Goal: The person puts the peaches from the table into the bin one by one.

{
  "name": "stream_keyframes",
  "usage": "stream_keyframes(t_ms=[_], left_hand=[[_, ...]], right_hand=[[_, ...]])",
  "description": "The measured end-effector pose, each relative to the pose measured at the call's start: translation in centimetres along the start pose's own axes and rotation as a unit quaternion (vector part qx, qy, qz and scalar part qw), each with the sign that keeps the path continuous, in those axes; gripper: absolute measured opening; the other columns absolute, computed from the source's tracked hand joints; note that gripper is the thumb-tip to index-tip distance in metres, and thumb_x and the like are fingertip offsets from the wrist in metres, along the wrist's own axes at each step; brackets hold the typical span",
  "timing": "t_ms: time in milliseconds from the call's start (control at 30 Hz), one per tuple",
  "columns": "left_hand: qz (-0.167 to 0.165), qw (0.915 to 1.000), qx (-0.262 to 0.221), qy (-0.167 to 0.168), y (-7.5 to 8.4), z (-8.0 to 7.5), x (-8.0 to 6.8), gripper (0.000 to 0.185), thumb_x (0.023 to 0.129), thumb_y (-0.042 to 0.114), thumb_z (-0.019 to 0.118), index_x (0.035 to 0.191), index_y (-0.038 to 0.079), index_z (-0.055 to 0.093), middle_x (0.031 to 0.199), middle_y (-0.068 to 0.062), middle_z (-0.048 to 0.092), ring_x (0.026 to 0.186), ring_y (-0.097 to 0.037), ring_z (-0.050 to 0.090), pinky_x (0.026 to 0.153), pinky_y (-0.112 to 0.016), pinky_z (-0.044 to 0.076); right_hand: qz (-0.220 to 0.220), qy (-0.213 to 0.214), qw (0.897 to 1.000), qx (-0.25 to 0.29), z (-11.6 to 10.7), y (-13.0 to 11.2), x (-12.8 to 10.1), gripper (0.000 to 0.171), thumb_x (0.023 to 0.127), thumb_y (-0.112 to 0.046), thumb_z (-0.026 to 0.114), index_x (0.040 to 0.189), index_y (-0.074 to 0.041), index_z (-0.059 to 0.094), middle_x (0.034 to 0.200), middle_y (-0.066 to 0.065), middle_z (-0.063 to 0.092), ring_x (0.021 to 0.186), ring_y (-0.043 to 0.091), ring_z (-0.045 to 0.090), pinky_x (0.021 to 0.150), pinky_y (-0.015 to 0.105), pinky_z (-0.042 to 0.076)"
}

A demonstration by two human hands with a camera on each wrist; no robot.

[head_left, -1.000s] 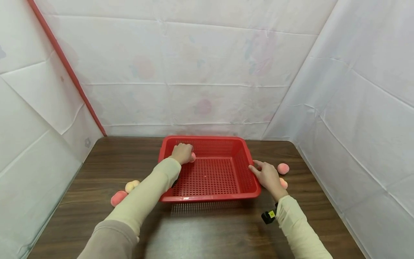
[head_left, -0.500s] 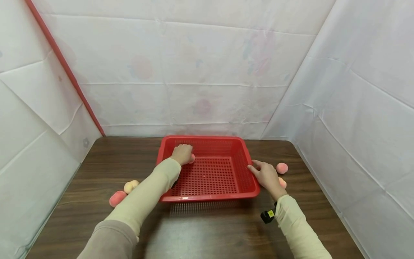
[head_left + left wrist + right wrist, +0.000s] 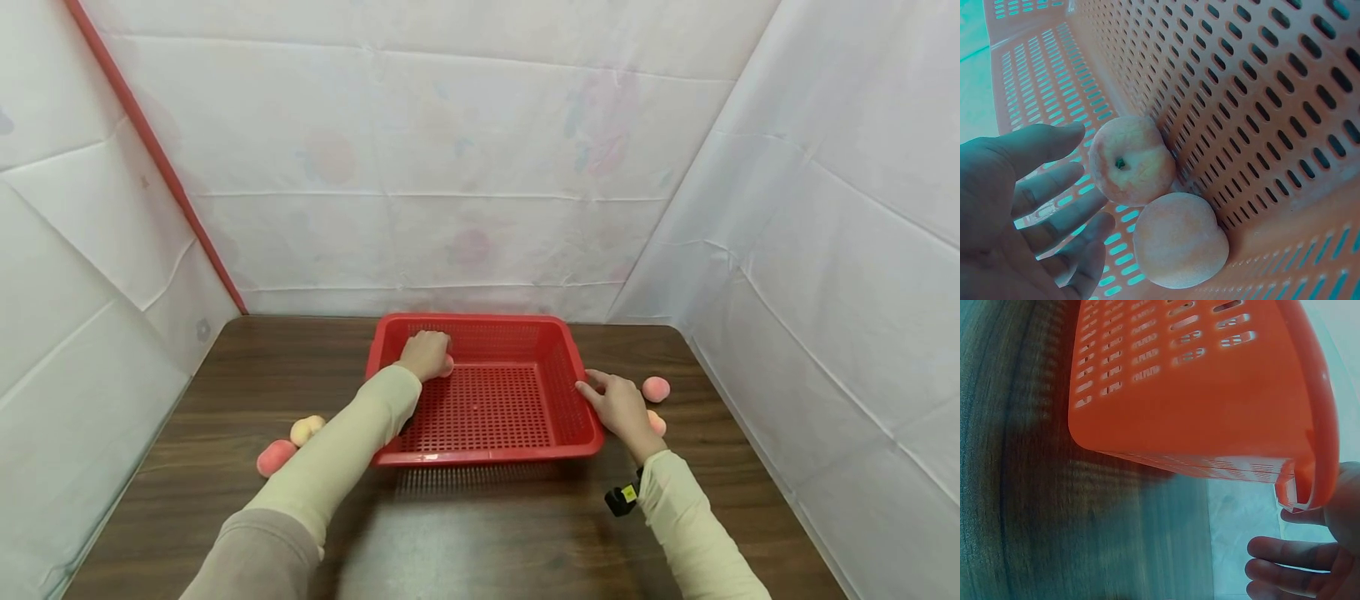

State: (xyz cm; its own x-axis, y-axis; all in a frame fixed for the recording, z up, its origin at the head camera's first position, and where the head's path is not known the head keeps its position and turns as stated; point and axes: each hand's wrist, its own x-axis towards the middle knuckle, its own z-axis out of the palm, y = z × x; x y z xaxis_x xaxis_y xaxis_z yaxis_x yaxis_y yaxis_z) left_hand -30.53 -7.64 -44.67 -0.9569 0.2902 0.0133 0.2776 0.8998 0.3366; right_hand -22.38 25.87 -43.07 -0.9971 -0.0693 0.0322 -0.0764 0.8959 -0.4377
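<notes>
A red plastic basket [image 3: 491,455] with slotted walls stands in the middle of the wooden table in the head view. My left hand [image 3: 426,354] reaches into its back left part. In the left wrist view, the loosely extended fingers of this left hand [image 3: 1041,206] lie beside two peaches, one showing its green stem end [image 3: 1132,161] and the other just below it [image 3: 1180,240]. My right hand [image 3: 618,410] holds the basket's right rim, thumb over the edge. In the right wrist view its other fingers [image 3: 1294,553] extend past the rim, and the thumb is hidden.
Left of the basket lie a pink peach [image 3: 276,458] and pale yellow fruit [image 3: 306,431]. To the right, a pink peach [image 3: 656,389] sits behind a partly hidden orange one [image 3: 657,424]. White sheeting [image 3: 480,167] encloses the table [image 3: 480,550] at the back and sides.
</notes>
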Motion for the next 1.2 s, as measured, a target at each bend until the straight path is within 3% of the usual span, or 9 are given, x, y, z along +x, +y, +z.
stream_keyframes(t_ms=[100,200,333,600,1000,1200], left_hand=[[-0.002,1.0000,-0.005,-0.002,0.0,-0.3,-0.2,0.008,0.082,0.005,0.061,0.087,0.004,0.067,0.075,-0.008,0.062,0.063,-0.017,0.043,0.060,-0.033,0.042],[-0.010,0.9999,-0.012,-0.006,-0.1,-0.6,-0.4,0.022,0.086,0.010,0.063,0.106,0.003,0.071,0.098,-0.012,0.072,0.079,-0.022,0.061,0.076,-0.041,0.054],[-0.020,0.9994,-0.026,-0.011,0.0,-1.1,-0.7,0.031,0.091,0.018,0.065,0.118,0.003,0.068,0.115,-0.014,0.070,0.104,-0.032,0.065,0.091,-0.050,0.051],[-0.030,0.9990,-0.033,0.001,0.1,-2.2,-1.3,0.032,0.091,0.022,0.068,0.118,0.004,0.068,0.115,-0.012,0.070,0.108,-0.032,0.063,0.095,-0.051,0.048],[-0.031,0.9990,-0.032,0.007,0.4,-3.1,-1.5,0.034,0.091,0.022,0.068,0.121,0.006,0.067,0.117,-0.011,0.070,0.109,-0.032,0.063,0.097,-0.052,0.046],[-0.028,0.9990,-0.034,0.006,0.8,-3.7,-1.7,0.035,0.091,0.023,0.068,0.121,0.005,0.067,0.117,-0.011,0.070,0.109,-0.031,0.064,0.094,-0.050,0.048]], right_hand=[[0.003,-0.002,1.000,0.003,-0.1,0.0,0.0,0.050,0.096,-0.040,0.058,0.134,-0.007,0.059,0.095,0.010,0.073,0.085,0.023,0.067,0.079,0.043,0.054],[0.009,-0.006,1.000,0.005,-0.1,-0.1,0.0,0.050,0.096,-0.040,0.058,0.134,-0.008,0.059,0.095,0.010,0.073,0.085,0.022,0.067,0.079,0.043,0.054],[0.013,-0.009,1.000,0.005,0.0,0.0,-0.1,0.050,0.096,-0.040,0.058,0.135,-0.007,0.058,0.094,0.009,0.073,0.080,0.020,0.067,0.077,0.041,0.054],[0.013,-0.009,1.000,0.007,0.0,0.0,0.0,0.051,0.096,-0.040,0.058,0.136,-0.007,0.057,0.088,0.007,0.072,0.069,0.014,0.064,0.068,0.035,0.052],[-0.001,0.000,1.000,-0.001,0.0,0.1,-0.1,0.051,0.096,-0.039,0.058,0.135,-0.007,0.057,0.087,0.007,0.073,0.072,0.016,0.064,0.068,0.036,0.052],[0.004,-0.005,1.000,0.003,-0.1,0.1,0.0,0.051,0.097,-0.039,0.058,0.135,-0.006,0.057,0.092,0.009,0.073,0.081,0.021,0.066,0.076,0.042,0.054]])
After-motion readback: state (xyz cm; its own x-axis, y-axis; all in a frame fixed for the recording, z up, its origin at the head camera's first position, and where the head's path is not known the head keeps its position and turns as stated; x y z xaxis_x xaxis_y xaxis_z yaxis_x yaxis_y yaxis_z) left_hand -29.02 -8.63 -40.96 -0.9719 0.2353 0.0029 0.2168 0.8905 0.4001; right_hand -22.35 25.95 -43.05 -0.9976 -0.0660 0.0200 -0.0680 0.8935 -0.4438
